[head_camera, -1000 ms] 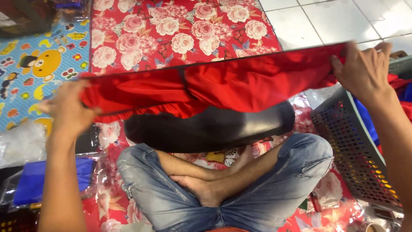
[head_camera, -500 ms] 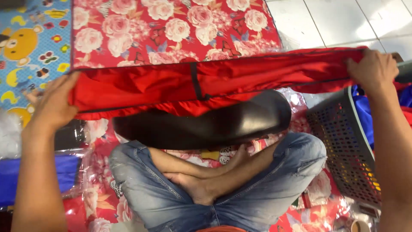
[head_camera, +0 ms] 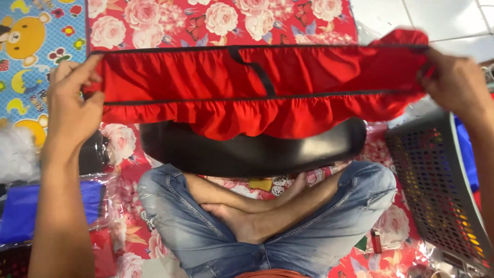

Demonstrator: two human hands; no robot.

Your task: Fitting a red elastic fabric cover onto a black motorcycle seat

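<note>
While both forearms reach up from the bottom edge of the view, the left hand (head_camera: 72,103) and right hand (head_camera: 455,85) hold a red cover (head_camera: 257,90) stretched flat between them. The left hand is raised with its back to the camera, fingers clenched over the cover's left end and the thumb pressing on the ruffle. The right hand mirrors it at the far side, fingers curled and grasping the right end, where a bunch of loose red cloth sticks up above the knuckles.

The cover's long axis runs left to right across the view, nearly level. 2 thin black lines follow its length, 1 along the top edge and 1 lower down, and a short black strap crosses slantwise between them near the middle. Below the lower line a gathered ruffle hangs toward the person.

The cover is held above a black seat (head_camera: 252,149), whose long axis also runs left to right; the ruffle overlaps the seat's upper edge. The seat lies just beyond the person's crossed legs in blue jeans (head_camera: 329,226).

A floral mat (head_camera: 216,20) lies under all this. A grey perforated basket (head_camera: 437,190) stands at the right, near the right forearm. A blue packet (head_camera: 25,211) in clear plastic lies at the left, beside the left forearm.
</note>
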